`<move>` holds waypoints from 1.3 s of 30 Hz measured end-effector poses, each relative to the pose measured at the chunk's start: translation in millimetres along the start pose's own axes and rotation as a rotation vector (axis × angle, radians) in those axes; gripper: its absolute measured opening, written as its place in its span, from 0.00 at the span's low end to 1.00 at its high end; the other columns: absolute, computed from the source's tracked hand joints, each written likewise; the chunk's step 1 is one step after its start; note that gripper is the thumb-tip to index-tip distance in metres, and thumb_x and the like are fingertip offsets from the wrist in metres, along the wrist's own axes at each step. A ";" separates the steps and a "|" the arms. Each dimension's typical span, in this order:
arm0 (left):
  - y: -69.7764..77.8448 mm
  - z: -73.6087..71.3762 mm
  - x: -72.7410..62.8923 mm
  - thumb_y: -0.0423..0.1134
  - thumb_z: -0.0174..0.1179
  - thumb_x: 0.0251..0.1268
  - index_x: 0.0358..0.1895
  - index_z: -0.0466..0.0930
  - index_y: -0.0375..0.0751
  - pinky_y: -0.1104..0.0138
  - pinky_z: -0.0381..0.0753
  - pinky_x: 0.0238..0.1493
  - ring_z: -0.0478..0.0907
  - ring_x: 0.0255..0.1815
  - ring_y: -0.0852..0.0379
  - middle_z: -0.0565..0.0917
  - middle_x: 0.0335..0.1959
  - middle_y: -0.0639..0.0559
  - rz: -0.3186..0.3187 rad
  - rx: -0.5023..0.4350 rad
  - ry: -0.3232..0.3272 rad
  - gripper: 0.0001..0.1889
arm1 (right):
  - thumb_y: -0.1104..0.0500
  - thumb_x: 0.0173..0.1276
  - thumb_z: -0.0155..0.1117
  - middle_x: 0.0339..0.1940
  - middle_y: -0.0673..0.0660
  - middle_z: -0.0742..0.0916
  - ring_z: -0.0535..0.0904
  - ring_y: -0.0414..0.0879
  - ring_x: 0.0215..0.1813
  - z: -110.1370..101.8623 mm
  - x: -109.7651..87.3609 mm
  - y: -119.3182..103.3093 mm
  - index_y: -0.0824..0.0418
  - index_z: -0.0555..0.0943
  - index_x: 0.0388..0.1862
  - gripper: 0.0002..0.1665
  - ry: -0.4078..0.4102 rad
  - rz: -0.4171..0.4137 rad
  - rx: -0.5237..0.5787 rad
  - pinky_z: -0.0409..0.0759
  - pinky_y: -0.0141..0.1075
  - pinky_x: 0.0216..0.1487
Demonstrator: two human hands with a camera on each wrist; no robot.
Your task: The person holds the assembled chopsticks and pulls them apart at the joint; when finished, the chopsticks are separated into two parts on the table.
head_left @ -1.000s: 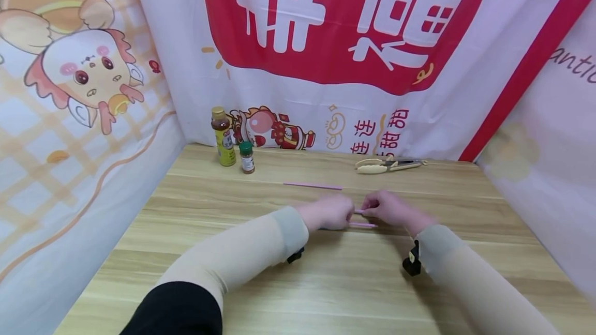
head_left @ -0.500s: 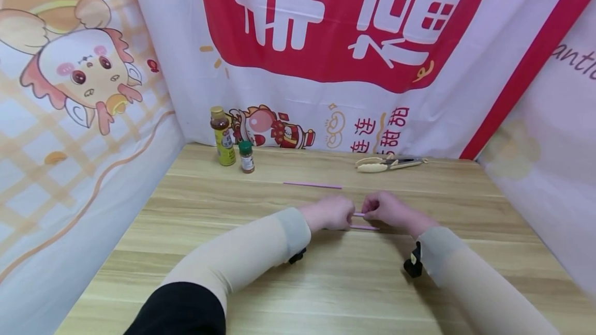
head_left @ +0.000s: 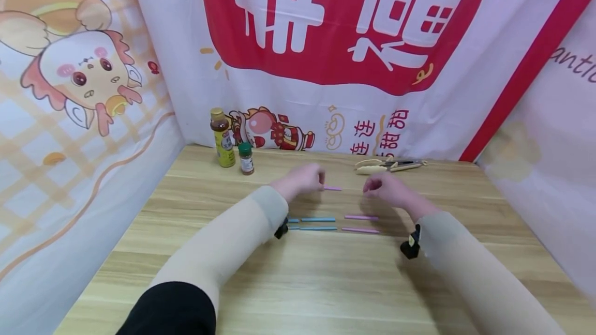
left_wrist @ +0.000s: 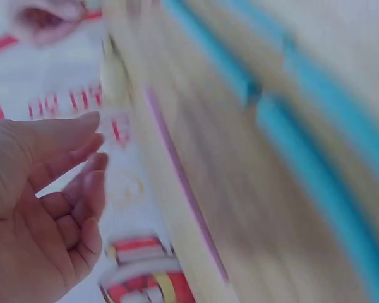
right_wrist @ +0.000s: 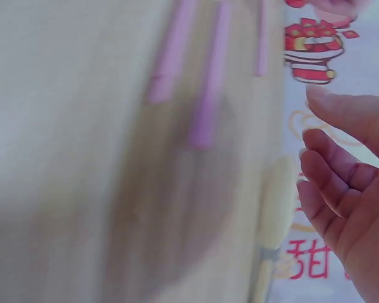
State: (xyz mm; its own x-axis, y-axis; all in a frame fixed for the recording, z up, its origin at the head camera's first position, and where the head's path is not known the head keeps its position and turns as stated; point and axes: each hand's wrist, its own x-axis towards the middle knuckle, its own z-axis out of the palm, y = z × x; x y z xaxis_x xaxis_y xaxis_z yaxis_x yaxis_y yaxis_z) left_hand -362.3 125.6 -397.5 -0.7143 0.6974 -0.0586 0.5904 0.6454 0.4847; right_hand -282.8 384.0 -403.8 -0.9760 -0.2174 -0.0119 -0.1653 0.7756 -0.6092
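My left hand (head_left: 304,177) hovers over the far pink straw-like stick (head_left: 332,188), hiding part of it in the head view. In the left wrist view, its fingers are loosely bent, nothing between them, apart from that stick. My right hand (head_left: 387,190) is raised short of the tongs, its thumb and fingers apart and holding nothing. Nearer to me lie two shorter pink sticks, a rear one (head_left: 361,217) and a front one (head_left: 360,230). Left of them, blue sticks (head_left: 318,219) form two roughly parallel rows, partly hidden by my left wrist.
Cream-tipped tongs (head_left: 372,167) lie at the back right of the wooden table (head_left: 298,283). A yellow-labelled bottle (head_left: 224,141) and a small green-capped jar (head_left: 246,159) stand at the back left. Printed cloth hangs behind and on both sides.
Both hands have come away from the shorter pink sticks and moved farther back. The left has also gone left, over the far pink stick. Both shorter pink sticks and blue sticks are uncovered.
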 end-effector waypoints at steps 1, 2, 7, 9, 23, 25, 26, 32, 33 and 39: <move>-6.8 -5.8 1.4 0.35 0.67 0.60 0.35 0.80 0.44 0.63 0.76 0.40 0.76 0.35 0.54 0.80 0.32 0.53 -0.016 0.012 0.009 0.04 | 0.68 0.61 0.70 0.30 0.52 0.84 0.78 0.46 0.35 -2.5 5.8 -3.9 0.62 0.83 0.33 0.04 0.014 0.006 -0.012 0.77 0.41 0.40; -13.2 -10.8 1.8 0.35 0.67 0.59 0.37 0.81 0.43 0.62 0.76 0.42 0.76 0.37 0.54 0.80 0.34 0.52 -0.035 0.016 0.013 0.05 | 0.67 0.61 0.70 0.30 0.52 0.84 0.78 0.46 0.34 -4.0 11.6 -9.0 0.62 0.83 0.33 0.03 0.019 0.018 -0.024 0.77 0.42 0.39; -40.8 -18.8 0.4 0.35 0.67 0.59 0.45 0.82 0.42 0.57 0.75 0.48 0.75 0.43 0.52 0.80 0.40 0.51 -0.158 -0.019 -0.048 0.11 | 0.65 0.59 0.72 0.39 0.61 0.85 0.79 0.53 0.41 9.1 36.5 -26.2 0.65 0.83 0.42 0.13 0.013 0.013 -0.099 0.78 0.47 0.45; -48.0 -17.8 -0.6 0.35 0.68 0.60 0.45 0.82 0.44 0.56 0.75 0.47 0.75 0.43 0.51 0.80 0.40 0.52 -0.231 -0.054 -0.084 0.10 | 0.65 0.57 0.73 0.46 0.66 0.83 0.78 0.56 0.46 19.4 43.9 -30.4 0.66 0.81 0.50 0.21 -0.016 0.029 -0.104 0.77 0.49 0.50; -59.9 -2.1 -7.9 0.33 0.61 0.67 0.35 0.79 0.43 0.62 0.73 0.40 0.74 0.35 0.53 0.78 0.32 0.51 -0.169 0.021 -0.085 0.02 | 0.62 0.63 0.71 0.29 0.52 0.80 0.75 0.46 0.35 68.0 57.5 -40.3 0.59 0.78 0.30 0.09 -0.086 0.083 -0.195 0.75 0.41 0.41; -58.7 -1.8 -7.3 0.34 0.59 0.69 0.36 0.79 0.43 0.62 0.73 0.39 0.74 0.34 0.53 0.78 0.32 0.51 -0.154 0.055 -0.091 0.02 | 0.63 0.65 0.69 0.28 0.52 0.80 0.75 0.47 0.34 68.5 57.2 -40.7 0.59 0.77 0.29 0.08 -0.084 0.087 -0.203 0.74 0.41 0.40; -58.8 -1.3 -6.6 0.34 0.57 0.70 0.37 0.79 0.43 0.62 0.73 0.38 0.74 0.34 0.53 0.78 0.32 0.51 -0.152 0.065 -0.094 0.02 | 0.63 0.66 0.68 0.29 0.52 0.80 0.75 0.47 0.34 68.5 56.7 -40.9 0.59 0.77 0.30 0.08 -0.086 0.093 -0.203 0.74 0.40 0.40; -58.9 -5.8 -8.5 0.35 0.55 0.73 0.40 0.78 0.43 0.62 0.73 0.38 0.73 0.34 0.52 0.78 0.33 0.50 -0.115 0.035 -0.095 0.03 | 0.66 0.68 0.63 0.32 0.56 0.80 0.75 0.50 0.36 58.9 51.6 -42.8 0.62 0.75 0.37 0.04 -0.064 0.080 -0.125 0.75 0.43 0.39; -58.6 -7.5 -10.0 0.35 0.55 0.73 0.41 0.78 0.42 0.62 0.73 0.39 0.74 0.35 0.52 0.78 0.33 0.50 -0.096 0.020 -0.093 0.03 | 0.67 0.68 0.62 0.33 0.56 0.79 0.75 0.50 0.37 56.0 50.6 -43.5 0.63 0.74 0.38 0.04 -0.048 0.066 -0.121 0.76 0.43 0.39; -54.2 -16.1 -14.7 0.37 0.52 0.77 0.48 0.80 0.38 0.61 0.75 0.43 0.75 0.37 0.53 0.81 0.41 0.45 -0.003 -0.082 -0.094 0.09 | 0.66 0.70 0.61 0.33 0.55 0.82 0.78 0.50 0.37 37.0 42.7 -54.3 0.62 0.75 0.40 0.03 0.038 -0.073 -0.245 0.78 0.45 0.41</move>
State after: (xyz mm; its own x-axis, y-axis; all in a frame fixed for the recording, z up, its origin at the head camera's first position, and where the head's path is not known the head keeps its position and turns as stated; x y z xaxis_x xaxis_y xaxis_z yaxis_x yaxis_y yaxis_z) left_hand -389.8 75.4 -408.9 -0.6752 0.7243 -0.1399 0.5532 0.6226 0.5535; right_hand -310.3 310.6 -400.6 -0.9640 -0.2594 0.0575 -0.2605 0.8802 -0.3968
